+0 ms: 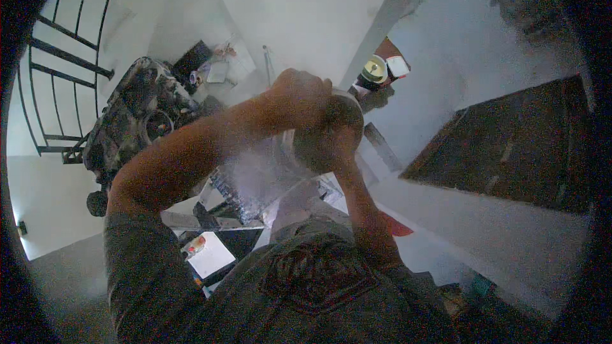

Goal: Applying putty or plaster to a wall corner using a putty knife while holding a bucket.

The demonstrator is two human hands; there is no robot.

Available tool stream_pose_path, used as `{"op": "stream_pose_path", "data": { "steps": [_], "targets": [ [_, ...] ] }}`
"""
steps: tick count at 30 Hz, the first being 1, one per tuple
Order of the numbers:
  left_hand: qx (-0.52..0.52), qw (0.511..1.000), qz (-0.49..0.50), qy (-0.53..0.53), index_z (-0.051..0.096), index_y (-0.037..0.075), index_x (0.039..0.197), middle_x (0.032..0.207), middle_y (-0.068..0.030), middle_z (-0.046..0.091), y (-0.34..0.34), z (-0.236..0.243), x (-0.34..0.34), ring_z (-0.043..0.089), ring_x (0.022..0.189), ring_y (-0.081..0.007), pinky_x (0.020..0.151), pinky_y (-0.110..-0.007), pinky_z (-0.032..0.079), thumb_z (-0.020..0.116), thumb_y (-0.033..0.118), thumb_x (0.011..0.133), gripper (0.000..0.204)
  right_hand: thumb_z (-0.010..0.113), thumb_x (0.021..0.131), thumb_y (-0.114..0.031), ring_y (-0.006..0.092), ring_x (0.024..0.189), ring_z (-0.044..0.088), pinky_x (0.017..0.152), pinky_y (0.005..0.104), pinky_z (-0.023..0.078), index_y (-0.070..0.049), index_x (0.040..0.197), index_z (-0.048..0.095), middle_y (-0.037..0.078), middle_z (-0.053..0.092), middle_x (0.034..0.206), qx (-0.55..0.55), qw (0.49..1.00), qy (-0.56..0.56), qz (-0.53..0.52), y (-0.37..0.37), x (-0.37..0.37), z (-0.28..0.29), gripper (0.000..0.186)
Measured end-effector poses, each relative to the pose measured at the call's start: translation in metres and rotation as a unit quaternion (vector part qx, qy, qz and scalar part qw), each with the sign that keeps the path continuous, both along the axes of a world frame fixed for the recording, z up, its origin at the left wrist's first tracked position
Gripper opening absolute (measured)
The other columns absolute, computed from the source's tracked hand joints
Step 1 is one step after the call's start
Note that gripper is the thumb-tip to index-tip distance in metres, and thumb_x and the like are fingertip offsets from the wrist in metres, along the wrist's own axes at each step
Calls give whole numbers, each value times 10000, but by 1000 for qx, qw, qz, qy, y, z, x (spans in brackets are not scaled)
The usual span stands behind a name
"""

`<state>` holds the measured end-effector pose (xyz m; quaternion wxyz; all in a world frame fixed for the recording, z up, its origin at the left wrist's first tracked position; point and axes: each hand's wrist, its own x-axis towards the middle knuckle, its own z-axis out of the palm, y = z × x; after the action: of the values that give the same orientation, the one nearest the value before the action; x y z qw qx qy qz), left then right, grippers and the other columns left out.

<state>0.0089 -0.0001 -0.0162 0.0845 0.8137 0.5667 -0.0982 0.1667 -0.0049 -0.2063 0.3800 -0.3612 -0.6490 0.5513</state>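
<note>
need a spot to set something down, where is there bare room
The pale stretch between the bowl-like thing and the brown panel looks bare, though whether it is floor or wall is unclear. Left of the left hand it is crowded: dark heap, black railing, white rectangle lower down.

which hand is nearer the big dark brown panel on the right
Right. The right hand is left of the dark brown panel; the left hand is farther left and higher in the picture.
</note>
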Motion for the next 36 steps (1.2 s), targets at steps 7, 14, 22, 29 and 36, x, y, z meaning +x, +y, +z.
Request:
{"op": "stream_pose_path", "data": {
  "steps": [7,14,22,29,36],
  "targets": [
    [22,999,-26,5,465,-7,1243,835,-166,646,2,7,6,663,741,-310,596,-459,528,546,322,795,562,442,955,-188,256,1233,405,1055,383,306,-55,1343,380,124,432,1342,-168,982,67,52,39,30,-78,415],
    [23,1000,-6,2,478,-21,1227,833,-173,647,-8,1,0,660,724,-316,578,-455,525,531,284,803,526,414,967,-228,282,1242,404,1038,413,337,-55,1352,369,142,434,1345,220,863,-431,143,30,17,-21,424],
    [-6,1000,-2,10,482,-28,1223,809,-161,645,-7,-2,-4,659,700,-314,559,-447,525,525,270,823,501,545,897,-263,305,1245,394,1035,434,333,-46,1348,361,170,412,1353,-226,966,-17,124,0,41,-23,534],
    [-3,1000,27,-5,476,-33,1228,740,-135,645,-6,-13,-13,660,681,-289,543,-419,515,537,255,813,510,570,878,-266,306,1230,408,1019,428,341,-40,1318,387,180,427,1335,-200,955,-116,185,4,35,-10,528],
    [32,999,23,-32,456,-45,1249,699,-121,637,-7,-6,-10,645,611,-290,533,-414,504,535,267,796,555,596,859,-270,308,1214,422,1004,423,350,-34,1288,414,189,442,1317,-126,946,-202,222,9,25,27,522]
  ]
}}
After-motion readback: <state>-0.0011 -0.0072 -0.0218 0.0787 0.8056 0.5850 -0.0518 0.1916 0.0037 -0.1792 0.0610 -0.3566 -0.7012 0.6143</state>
